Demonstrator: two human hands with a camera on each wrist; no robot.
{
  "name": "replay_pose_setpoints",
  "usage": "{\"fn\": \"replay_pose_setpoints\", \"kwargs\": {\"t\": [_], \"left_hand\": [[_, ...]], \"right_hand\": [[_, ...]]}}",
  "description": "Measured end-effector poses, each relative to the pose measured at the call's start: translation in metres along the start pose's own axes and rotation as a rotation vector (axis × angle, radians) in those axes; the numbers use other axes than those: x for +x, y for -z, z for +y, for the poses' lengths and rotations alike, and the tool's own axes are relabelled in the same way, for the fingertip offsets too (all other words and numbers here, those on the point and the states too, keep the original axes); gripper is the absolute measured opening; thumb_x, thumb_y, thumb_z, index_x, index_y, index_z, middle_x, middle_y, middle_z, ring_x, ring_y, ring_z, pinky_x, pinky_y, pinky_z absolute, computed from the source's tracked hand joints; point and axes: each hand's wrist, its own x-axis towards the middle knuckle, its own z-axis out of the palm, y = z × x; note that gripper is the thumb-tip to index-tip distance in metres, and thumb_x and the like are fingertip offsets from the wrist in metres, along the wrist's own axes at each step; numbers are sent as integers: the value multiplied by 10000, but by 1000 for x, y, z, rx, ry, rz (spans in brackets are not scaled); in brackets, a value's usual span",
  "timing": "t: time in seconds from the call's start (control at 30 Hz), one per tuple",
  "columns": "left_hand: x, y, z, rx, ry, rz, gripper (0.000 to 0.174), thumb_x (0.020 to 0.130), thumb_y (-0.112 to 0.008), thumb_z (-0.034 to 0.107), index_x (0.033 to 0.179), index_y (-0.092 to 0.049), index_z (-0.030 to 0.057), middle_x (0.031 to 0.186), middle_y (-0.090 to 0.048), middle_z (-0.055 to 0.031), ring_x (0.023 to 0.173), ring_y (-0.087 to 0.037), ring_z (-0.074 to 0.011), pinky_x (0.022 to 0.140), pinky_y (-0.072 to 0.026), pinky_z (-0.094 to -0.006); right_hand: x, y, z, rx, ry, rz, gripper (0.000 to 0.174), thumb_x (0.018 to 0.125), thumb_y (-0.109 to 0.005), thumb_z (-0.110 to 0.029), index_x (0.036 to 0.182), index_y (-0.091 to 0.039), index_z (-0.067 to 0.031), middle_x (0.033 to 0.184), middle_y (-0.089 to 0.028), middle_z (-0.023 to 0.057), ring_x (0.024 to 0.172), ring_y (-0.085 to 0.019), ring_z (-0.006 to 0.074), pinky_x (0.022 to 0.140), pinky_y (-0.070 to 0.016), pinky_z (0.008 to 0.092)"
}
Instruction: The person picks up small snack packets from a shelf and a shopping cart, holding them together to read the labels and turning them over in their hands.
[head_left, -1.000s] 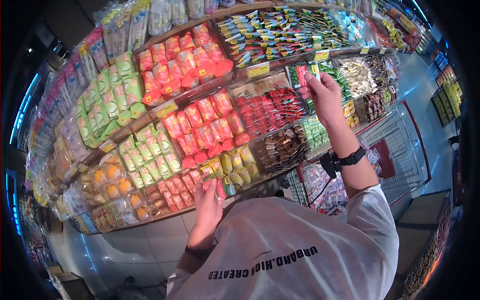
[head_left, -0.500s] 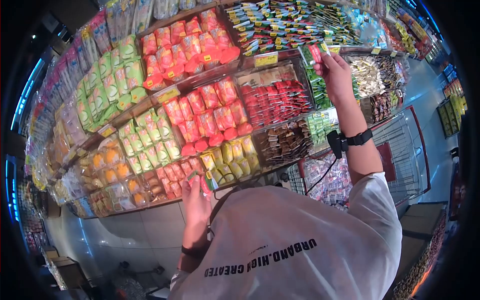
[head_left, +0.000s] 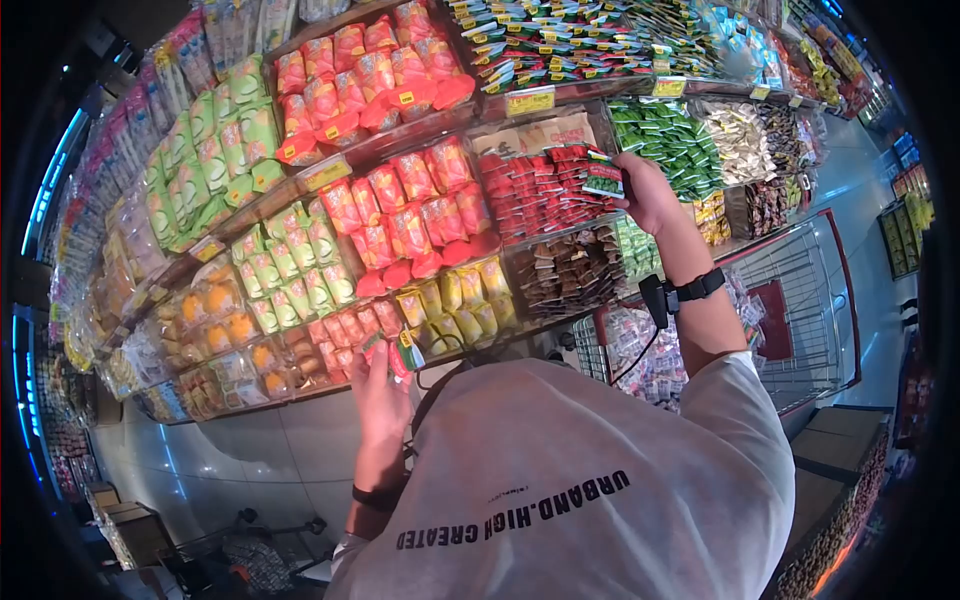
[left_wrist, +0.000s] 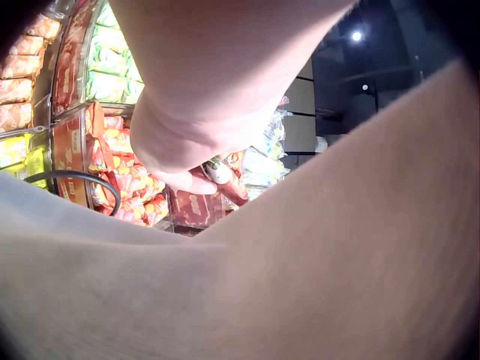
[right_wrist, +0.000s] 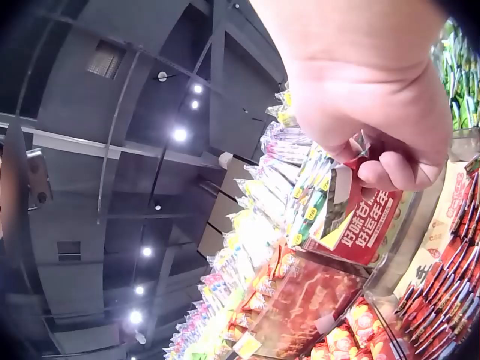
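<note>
The left hand point(head_left: 378, 395) grips a small fan of red-and-green foil snack sachets point(head_left: 396, 352) at the front edge of the lowest wooden shelf point(head_left: 300, 393), just below the yellow packets point(head_left: 455, 300). The right hand point(head_left: 648, 195) pinches flat red and green foil packets point(head_left: 603, 178) at the right edge of the clear bin of red sachets point(head_left: 535, 195).

Glossy plastic packets point(right_wrist: 364, 225), matt cloth shirt point(head_left: 600, 470), metal wire cart point(head_left: 800, 270), shiny smooth floor tiles point(head_left: 260, 450).
</note>
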Motion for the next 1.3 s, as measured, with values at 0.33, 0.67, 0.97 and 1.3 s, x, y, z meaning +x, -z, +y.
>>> {"fn": "replay_pose_setpoints", "kwargs": {"t": [0.33,0.67,0.97,1.3], "left_hand": [[1,-11,0,-33,-30,-87,320,961,-633,177,1237,-485,110,1043,-604,-22,929,-604,-126,762,-526,-312],[2,-4,-8,-30,-17,-62,313,960,-632,178,1234,-488,135,1080,-583,-22,961,-598,-124,782,-536,-323],[4,1,-8,-35,-11,-68,309,960,-630,178,1231,-490,131,1071,-593,-28,944,-606,-123,767,-544,-316],[2,-3,-5,-24,-17,-80,316,956,-636,176,1236,-492,146,1056,-594,-11,930,-602,-112,758,-542,-316]], "right_hand": [[-7,5,25,-245,72,-81,174,976,-561,-154,1019,-650,-11,721,-638,21,573,-594,105,545,-469,224],[-33,-16,49,-898,1073,-75,193,855,-652,43,1017,-725,-30,1126,-646,115,916,-670,215,788,-544,298],[-34,-12,67,-893,1130,-81,163,837,-655,82,965,-698,-8,1202,-628,151,1034,-656,252,866,-540,325],[6,3,90,-835,940,27,110,831,-623,80,919,-626,13,1203,-583,137,991,-645,239,782,-560,297]]}}
